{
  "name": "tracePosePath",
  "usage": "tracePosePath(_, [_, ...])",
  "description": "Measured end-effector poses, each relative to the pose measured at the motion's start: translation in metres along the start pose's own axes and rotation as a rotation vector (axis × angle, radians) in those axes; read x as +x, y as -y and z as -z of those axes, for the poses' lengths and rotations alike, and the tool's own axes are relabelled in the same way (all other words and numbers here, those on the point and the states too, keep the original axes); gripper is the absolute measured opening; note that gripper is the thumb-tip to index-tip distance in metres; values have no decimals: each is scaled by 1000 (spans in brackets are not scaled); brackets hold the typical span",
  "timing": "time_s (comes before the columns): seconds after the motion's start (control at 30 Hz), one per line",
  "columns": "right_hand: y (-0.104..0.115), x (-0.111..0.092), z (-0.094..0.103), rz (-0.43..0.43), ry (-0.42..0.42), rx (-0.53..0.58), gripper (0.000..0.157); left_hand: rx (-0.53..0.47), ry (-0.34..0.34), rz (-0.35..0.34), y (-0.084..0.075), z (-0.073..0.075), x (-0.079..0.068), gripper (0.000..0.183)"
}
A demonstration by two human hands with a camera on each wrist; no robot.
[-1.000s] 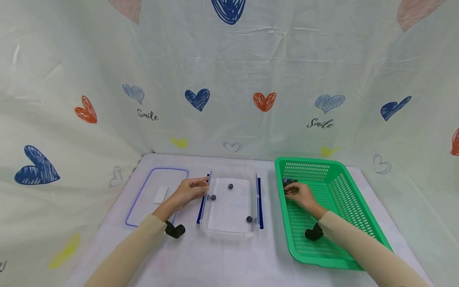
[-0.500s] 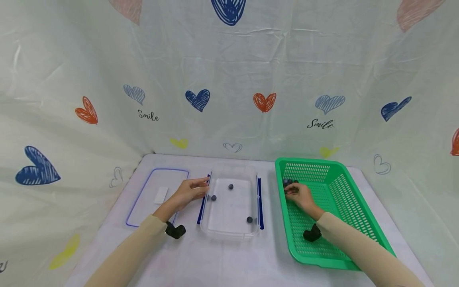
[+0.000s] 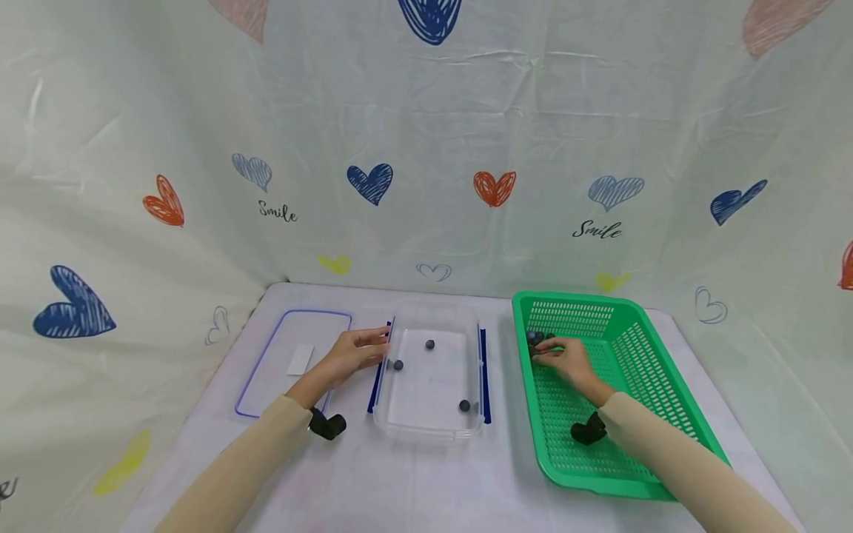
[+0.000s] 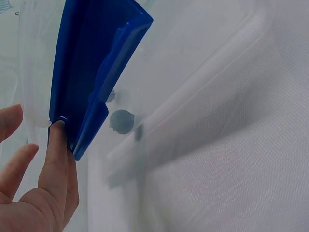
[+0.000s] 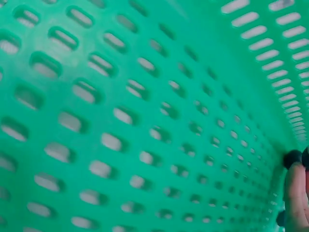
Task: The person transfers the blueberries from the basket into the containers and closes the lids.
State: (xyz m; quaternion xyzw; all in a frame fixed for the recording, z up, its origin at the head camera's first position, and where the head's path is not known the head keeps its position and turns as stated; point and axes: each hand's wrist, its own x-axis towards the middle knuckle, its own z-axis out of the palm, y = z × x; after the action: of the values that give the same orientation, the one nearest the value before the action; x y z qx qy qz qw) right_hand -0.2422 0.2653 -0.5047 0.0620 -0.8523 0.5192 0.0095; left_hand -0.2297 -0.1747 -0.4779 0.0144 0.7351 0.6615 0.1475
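A clear plastic box (image 3: 426, 435) with blue side latches stands mid-table and holds three blueberries, one (image 3: 429, 345) of them near the far end. My left hand (image 3: 349, 359) is at its left side, fingers mostly straight. In the left wrist view a fingertip touches the blue latch (image 4: 82, 67), and a blueberry (image 4: 121, 122) shows blurred through the wall. My right hand (image 3: 569, 364) is inside the green basket (image 3: 629, 363), by the left wall, beside several blueberries (image 3: 535, 337). Its thumb and fingers pinch a dark blueberry (image 5: 305, 158), mostly hidden at the right wrist view's edge.
Left of the box lies a clear lid (image 3: 263, 370) with a blue rim, and a white rectangle (image 3: 300, 360) shows on it. Black wrist cameras (image 3: 326, 425) hang below both sleeves. A heart-printed sheet (image 3: 433, 229) rises behind the white-covered table.
My right hand has shifted slightly right inside the basket, and its fingers have drawn back a little from the blueberries. The left hand keeps its place at the box.
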Motion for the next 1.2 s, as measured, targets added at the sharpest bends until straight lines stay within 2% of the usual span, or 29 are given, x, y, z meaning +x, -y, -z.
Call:
tracePosePath(0.47, [31, -5, 27, -39, 5, 41, 35, -16, 5, 2, 0, 0, 1, 52])
tracePosePath(0.77, [47, -8, 33, -59, -9, 45, 38, 4, -2, 2, 0, 2, 0, 51])
tracePosePath(0.97, [57, -8, 40, -42, -16, 60, 39, -2, 0, 5, 1, 2, 1, 51])
tracePosePath(1.2, [68, -8, 43, -37, -3, 111, 43, 1, 2, -3, 4, 2, 3, 51])
